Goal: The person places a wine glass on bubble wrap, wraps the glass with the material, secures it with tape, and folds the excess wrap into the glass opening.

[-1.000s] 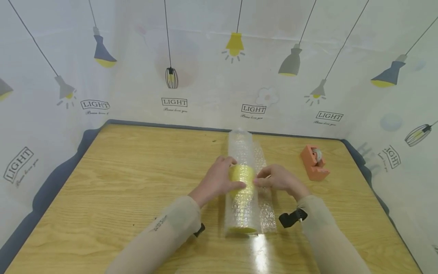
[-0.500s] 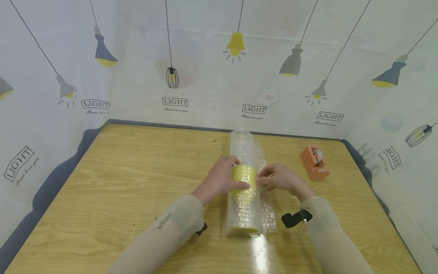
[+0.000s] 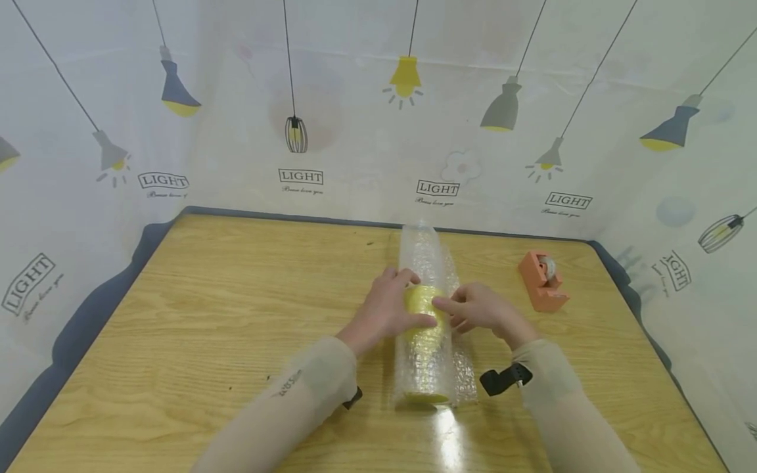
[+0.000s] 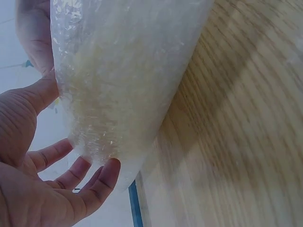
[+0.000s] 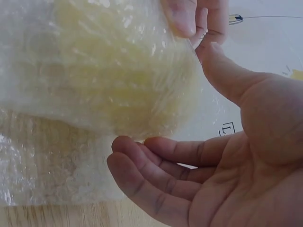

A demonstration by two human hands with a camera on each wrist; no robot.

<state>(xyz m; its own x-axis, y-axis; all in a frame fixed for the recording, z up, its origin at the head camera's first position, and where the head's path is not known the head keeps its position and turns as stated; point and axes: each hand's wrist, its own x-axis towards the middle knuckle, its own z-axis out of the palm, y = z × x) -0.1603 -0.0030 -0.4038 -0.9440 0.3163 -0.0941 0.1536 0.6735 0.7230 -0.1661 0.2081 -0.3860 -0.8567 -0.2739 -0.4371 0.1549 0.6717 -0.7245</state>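
Observation:
A long roll of clear bubble wrap [image 3: 422, 374] lies lengthwise on the wooden table, wound round something yellow [image 3: 420, 299] that shows through the layers. The wrap's loose flap [image 3: 464, 378] extends flat on its right side. My left hand [image 3: 387, 305] grips the roll from the left, thumb on top, fingertips [image 4: 111, 172] against its side in the left wrist view. From the right, my right hand [image 3: 479, 307] holds the roll with its thumb on top and fingers [image 5: 125, 170] curled low at the side, above the flap. The yellow thing's exact kind is hidden by the wrap.
An orange tape dispenser [image 3: 541, 282] with a roll of clear tape stands at the right rear of the table [image 3: 236, 295]. Behind and beside the table hangs a pale cloth [image 3: 355, 131] printed with lamps. Black straps circle both wrists.
The roll has shifted slightly to the right with the left hand. My right thumb has moved from the roll's side onto its top.

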